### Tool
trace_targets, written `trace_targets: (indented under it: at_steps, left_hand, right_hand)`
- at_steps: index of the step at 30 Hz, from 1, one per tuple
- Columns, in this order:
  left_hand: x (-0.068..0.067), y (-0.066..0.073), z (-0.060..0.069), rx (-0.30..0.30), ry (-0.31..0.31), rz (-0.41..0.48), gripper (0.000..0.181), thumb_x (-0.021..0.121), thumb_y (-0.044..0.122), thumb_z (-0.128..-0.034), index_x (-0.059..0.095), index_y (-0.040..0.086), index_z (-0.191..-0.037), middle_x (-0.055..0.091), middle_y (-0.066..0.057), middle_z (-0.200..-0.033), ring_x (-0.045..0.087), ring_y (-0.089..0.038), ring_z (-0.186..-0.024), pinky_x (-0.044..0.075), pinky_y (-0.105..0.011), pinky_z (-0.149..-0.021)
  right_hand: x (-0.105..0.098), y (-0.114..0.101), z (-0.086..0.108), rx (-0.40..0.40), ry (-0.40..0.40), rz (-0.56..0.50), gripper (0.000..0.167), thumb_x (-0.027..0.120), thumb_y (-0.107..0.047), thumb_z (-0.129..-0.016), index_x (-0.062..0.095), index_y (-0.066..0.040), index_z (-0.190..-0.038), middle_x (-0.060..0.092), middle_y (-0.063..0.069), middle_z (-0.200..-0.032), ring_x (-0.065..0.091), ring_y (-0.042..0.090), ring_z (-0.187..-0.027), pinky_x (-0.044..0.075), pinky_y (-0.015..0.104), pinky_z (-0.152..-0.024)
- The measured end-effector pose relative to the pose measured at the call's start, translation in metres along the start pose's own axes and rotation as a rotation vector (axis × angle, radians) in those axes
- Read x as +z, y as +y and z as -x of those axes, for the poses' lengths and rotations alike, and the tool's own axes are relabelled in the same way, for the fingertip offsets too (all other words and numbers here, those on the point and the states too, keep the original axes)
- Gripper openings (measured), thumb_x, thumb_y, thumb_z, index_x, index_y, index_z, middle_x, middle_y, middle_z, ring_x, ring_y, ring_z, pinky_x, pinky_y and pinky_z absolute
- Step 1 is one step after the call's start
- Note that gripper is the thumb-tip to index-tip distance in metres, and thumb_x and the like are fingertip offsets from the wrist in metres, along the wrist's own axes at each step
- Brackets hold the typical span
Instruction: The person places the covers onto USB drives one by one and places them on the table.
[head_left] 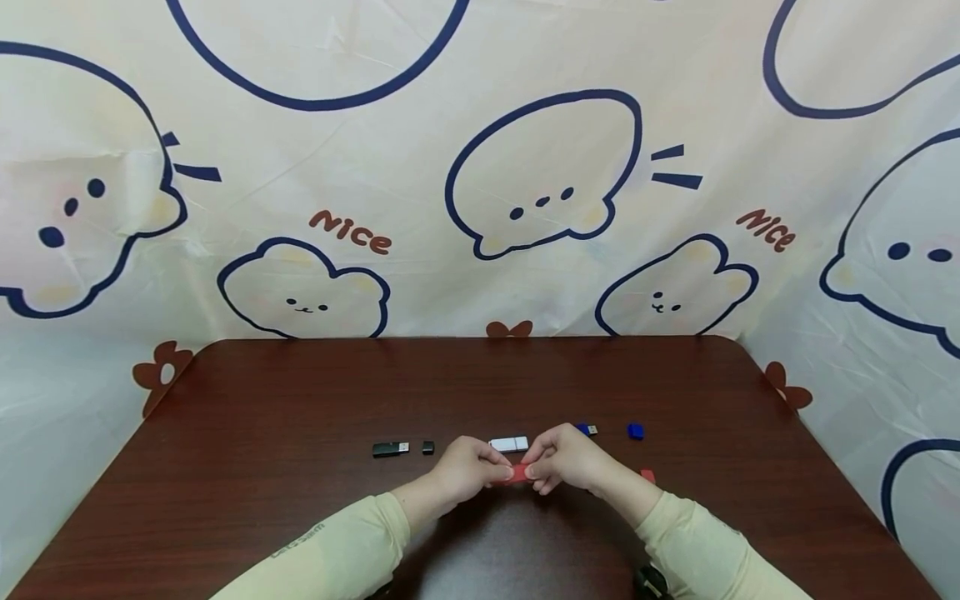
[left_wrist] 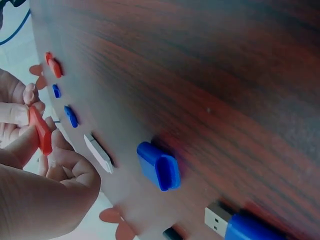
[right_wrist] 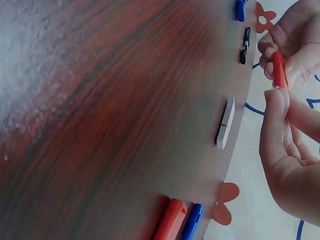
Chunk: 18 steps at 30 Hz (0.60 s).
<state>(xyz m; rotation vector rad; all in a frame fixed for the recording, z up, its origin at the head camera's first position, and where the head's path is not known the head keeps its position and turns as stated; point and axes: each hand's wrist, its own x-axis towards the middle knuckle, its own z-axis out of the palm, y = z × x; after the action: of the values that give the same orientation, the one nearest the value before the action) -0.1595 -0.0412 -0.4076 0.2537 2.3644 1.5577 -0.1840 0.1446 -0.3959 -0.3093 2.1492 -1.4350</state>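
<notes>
Both hands pinch one small red USB stick [head_left: 517, 473] between them, low over the table. My left hand [head_left: 467, 468] grips its left end with thumb and fingers. The right hand [head_left: 567, 457] pinches the right end. No metal plug shows on the red stick, and the fingertips cover much of it. In the left wrist view the red stick [left_wrist: 41, 131] lies across both sets of fingers; the right wrist view shows it [right_wrist: 278, 69] too. Just beyond the hands lies a white USB stick [head_left: 508, 444] with a seam near one end.
Left of the hands lie a black USB stick [head_left: 390, 450] and its black cap [head_left: 428, 447]. To the right are a blue USB stick [head_left: 588, 430], a blue cap [head_left: 636, 431] and a red piece [head_left: 647, 476]. Another blue cap [left_wrist: 159, 167] and blue stick [left_wrist: 255, 227] lie near the left wrist.
</notes>
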Motion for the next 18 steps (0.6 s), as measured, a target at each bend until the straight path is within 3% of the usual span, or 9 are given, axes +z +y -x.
trace_targets:
  at_steps: [4,9,13,18]
  left_hand:
    - [-0.0001,-0.0008,-0.0007,0.025,-0.017,-0.049,0.012,0.069,0.009,-0.0811,0.070,-0.003,-0.084,0.065,-0.006,-0.072,0.050,-0.009,-0.061,0.040,-0.023,-0.055]
    - [0.0001,-0.0027,-0.0033,0.130,-0.013,-0.218,0.012,0.070,0.010,-0.0790,0.065,0.003,-0.086,0.066,-0.005,-0.073,0.051,-0.005,-0.059,0.041,-0.020,-0.056]
    - [0.0020,-0.0031,-0.0028,0.193,-0.006,-0.301,0.017,0.071,0.003,-0.0761,0.058,0.004,-0.088,0.067,-0.004,-0.071,0.052,-0.004,-0.051,0.041,-0.019,-0.053]
    - [0.0019,-0.0029,-0.0011,0.185,0.015,-0.385,0.018,0.071,0.004,-0.0771,0.056,0.008,-0.085,0.064,-0.001,-0.067,0.050,-0.003,-0.047,0.039,-0.019,-0.051]
  right_hand:
    - [0.0005,0.0009,0.0007,-0.005,0.002,0.008,0.010,0.064,0.003,-0.082,0.064,0.011,-0.089,0.066,0.016,-0.070,0.059,0.008,-0.055,0.056,0.031,-0.059]
    - [-0.0021,0.0033,-0.0010,0.007,0.014,-0.003,0.011,0.063,0.002,-0.083,0.064,0.010,-0.091,0.066,0.011,-0.069,0.060,0.008,-0.055,0.056,0.030,-0.058]
    - [-0.0043,0.0059,-0.0025,0.024,0.017,-0.026,0.013,0.062,0.000,-0.084,0.063,0.010,-0.093,0.064,0.006,-0.068,0.059,0.007,-0.054,0.055,0.028,-0.058]
    - [-0.0032,0.0083,-0.0029,-0.030,-0.004,0.028,0.017,0.065,-0.004,-0.082,0.062,0.008,-0.095,0.065,0.006,-0.070,0.059,0.009,-0.056,0.055,0.030,-0.057]
